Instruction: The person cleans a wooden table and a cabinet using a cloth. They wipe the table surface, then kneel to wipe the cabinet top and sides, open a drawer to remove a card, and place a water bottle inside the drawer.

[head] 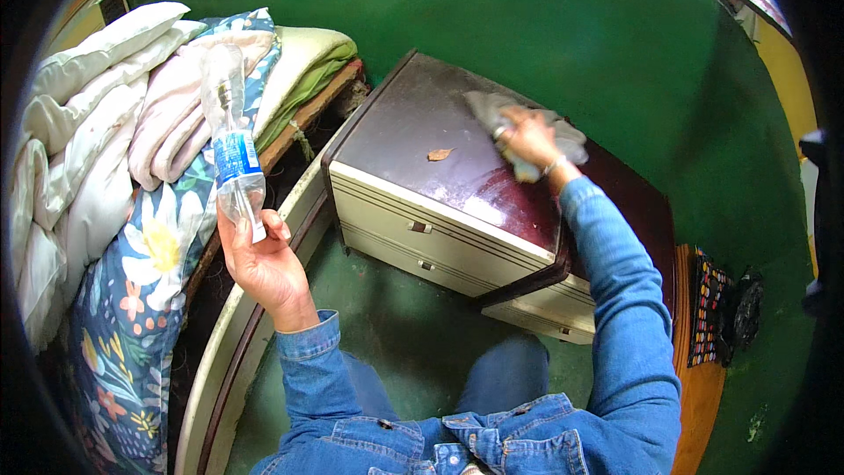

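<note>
A clear plastic bottle (239,158) with a blue label is in my left hand (267,270), the fingers around its lower end, where a white piece shows. The bottle is held up in front of the bedding, left of a small drawer cabinet. On the cabinet's dark, glossy top (395,119), my right hand (531,135) presses a grey cloth (567,138) near the far right edge. The cloth is bunched and slightly blurred, with part of it hidden under the hand. A dry brown leaf (440,154) lies on the top, left of the cloth. Light streaks mark the surface nearby.
Cream drawer fronts (422,231) with small handles face me. A second dark-topped cabinet (633,211) adjoins on the right. At left, folded quilts (165,237) lie on a bed with a cream side rail (221,343). A wooden panel (699,402) and a black plastic bag (745,310) are at right.
</note>
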The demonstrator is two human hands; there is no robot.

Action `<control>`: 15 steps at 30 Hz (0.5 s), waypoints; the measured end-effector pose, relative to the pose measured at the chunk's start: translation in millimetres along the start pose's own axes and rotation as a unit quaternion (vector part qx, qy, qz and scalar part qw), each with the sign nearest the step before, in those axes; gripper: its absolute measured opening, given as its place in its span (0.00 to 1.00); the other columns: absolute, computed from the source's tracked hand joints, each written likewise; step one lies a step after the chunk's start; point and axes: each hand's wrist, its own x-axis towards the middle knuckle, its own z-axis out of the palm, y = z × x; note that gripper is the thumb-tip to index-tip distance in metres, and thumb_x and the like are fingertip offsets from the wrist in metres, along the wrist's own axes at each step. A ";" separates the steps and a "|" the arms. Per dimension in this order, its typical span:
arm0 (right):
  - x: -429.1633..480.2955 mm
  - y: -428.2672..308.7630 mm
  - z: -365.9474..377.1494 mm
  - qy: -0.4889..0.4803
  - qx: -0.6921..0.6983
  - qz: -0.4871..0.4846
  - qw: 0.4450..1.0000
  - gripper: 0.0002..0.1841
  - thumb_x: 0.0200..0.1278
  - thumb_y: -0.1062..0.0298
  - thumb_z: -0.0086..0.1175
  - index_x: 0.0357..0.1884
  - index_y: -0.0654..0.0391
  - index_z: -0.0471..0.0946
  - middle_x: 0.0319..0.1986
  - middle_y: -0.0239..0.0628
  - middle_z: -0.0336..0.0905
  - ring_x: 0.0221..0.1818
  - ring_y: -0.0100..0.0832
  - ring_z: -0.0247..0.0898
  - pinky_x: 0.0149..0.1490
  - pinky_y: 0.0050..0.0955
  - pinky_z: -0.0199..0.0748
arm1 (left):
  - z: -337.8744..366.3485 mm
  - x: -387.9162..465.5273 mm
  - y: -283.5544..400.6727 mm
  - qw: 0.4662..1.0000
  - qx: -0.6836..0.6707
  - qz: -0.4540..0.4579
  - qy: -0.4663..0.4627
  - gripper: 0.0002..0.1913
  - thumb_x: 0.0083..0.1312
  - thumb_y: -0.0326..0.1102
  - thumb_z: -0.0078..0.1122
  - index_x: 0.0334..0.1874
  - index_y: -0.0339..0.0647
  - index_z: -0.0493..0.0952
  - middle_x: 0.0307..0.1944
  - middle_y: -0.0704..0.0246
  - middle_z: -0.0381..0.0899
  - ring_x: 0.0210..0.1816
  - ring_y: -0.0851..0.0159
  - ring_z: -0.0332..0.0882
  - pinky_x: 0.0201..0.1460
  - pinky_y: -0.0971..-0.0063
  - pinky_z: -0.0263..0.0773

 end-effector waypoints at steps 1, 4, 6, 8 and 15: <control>-18.2 -20.3 6.9 0.027 -0.005 -0.095 0.995 0.28 0.59 0.50 0.54 0.63 0.42 0.74 0.66 0.35 0.67 0.66 0.51 0.59 0.64 0.60 0.60 | 0.2 0.2 0.2 1.000 -0.002 0.006 0.000 0.29 0.66 0.34 0.50 0.69 0.32 0.62 0.50 0.57 0.79 0.30 0.70 0.72 0.28 0.80 0.65; -79.5 -78.1 20.7 0.082 0.031 -0.307 0.948 0.25 0.54 0.62 0.57 0.58 0.43 0.77 0.61 0.37 0.71 0.57 0.49 0.66 0.58 0.55 0.67 | 1.0 -2.1 2.0 1.000 -0.011 0.005 0.007 0.28 0.66 0.34 0.50 0.69 0.32 0.62 0.49 0.59 0.79 0.30 0.70 0.72 0.28 0.79 0.65; -118.4 -100.4 9.9 0.065 0.099 -0.356 0.927 0.26 0.50 0.69 0.59 0.56 0.46 0.79 0.56 0.38 0.74 0.56 0.47 0.67 0.57 0.46 0.70 | 1.0 -3.0 6.2 1.000 -0.008 0.005 0.012 0.28 0.66 0.34 0.50 0.69 0.32 0.63 0.49 0.60 0.79 0.30 0.70 0.72 0.28 0.79 0.65; -150.4 -108.6 -11.9 -0.058 0.195 -0.382 0.901 0.23 0.50 0.75 0.58 0.53 0.50 0.80 0.50 0.38 0.78 0.54 0.46 0.68 0.57 0.41 0.71 | -0.1 -2.8 11.8 1.000 -0.003 0.016 -0.002 0.28 0.67 0.33 0.50 0.69 0.33 0.63 0.46 0.62 0.78 0.30 0.70 0.72 0.28 0.79 0.65; -94.9 -28.9 -99.4 0.064 0.556 -0.097 0.823 0.18 0.65 0.78 0.45 0.56 0.61 0.76 0.38 0.36 0.81 0.28 0.27 0.80 0.32 0.24 0.81 | -8.1 3.8 17.5 1.000 0.018 0.012 0.009 0.28 0.67 0.34 0.50 0.69 0.34 0.62 0.46 0.63 0.77 0.29 0.71 0.70 0.29 0.79 0.65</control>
